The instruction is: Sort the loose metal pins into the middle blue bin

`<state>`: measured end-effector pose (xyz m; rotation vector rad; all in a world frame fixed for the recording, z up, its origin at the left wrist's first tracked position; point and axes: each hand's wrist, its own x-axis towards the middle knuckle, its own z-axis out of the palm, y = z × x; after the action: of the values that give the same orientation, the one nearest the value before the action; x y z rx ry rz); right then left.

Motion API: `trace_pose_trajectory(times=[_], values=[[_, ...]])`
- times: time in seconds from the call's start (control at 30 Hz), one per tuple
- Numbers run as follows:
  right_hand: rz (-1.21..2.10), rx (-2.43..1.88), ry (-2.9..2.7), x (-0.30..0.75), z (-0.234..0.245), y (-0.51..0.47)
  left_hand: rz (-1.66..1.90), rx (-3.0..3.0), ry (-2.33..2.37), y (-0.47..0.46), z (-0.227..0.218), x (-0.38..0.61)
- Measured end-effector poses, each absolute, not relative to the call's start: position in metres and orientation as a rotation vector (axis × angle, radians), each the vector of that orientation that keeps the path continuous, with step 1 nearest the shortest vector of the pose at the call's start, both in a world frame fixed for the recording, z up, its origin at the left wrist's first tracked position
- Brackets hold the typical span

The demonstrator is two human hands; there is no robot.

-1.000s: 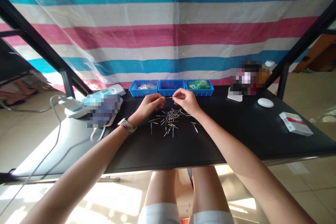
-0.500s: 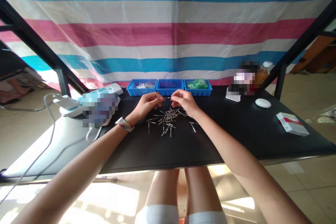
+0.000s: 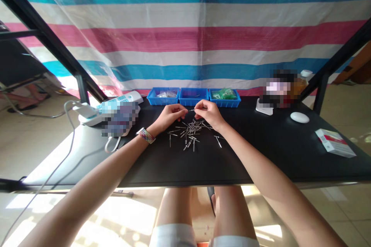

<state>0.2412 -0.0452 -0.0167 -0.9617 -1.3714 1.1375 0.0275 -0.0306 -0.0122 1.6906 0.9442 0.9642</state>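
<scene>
One big black table (image 3: 261, 154) carries it all; three blue trays (image 3: 193, 103) stand in a row at the middle of its far edge. Both hands are up just in front of the trays; the left hand (image 3: 169, 115) (the one with the bright wristband) has its fingers pinched shut on one end of a thin pin (image 3: 190, 110); the right hand (image 3: 209, 112) is pinched shut on the other end; so the pin hangs in the air between them, above the table. Right under the hands lies a pile of pins (image 3: 189, 133), loose on the table's middle; a few lie a little apart. I think the thin pin could slip, since only fingertips hold it; if it fell into the pile it would be hard to pick out again. A wrist could also brush the pile and scatter pins toward the near edge.
</scene>
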Motion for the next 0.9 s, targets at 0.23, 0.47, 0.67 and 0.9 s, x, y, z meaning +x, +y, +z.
trace_pose_trajectory(times=[0.23,0.47,0.67,0.9], values=[[1.216,-0.984,-1.336,0.242,-0.015,-0.05,0.95,1.649,0.92,-0.028,-0.02,0.027],[1.013,-0.969,-1.189,0.246,-0.009,-0.027,0.949,1.536,0.873,-0.029,-0.019,0.026],[0.699,-1.147,-1.358,0.257,0.001,0.004,0.896,1.604,0.876,-0.028,-0.02,0.025],[0.3,-1.163,-1.785,0.275,0.0,-0.005,0.9,1.605,0.879,-0.03,-0.017,0.026]])
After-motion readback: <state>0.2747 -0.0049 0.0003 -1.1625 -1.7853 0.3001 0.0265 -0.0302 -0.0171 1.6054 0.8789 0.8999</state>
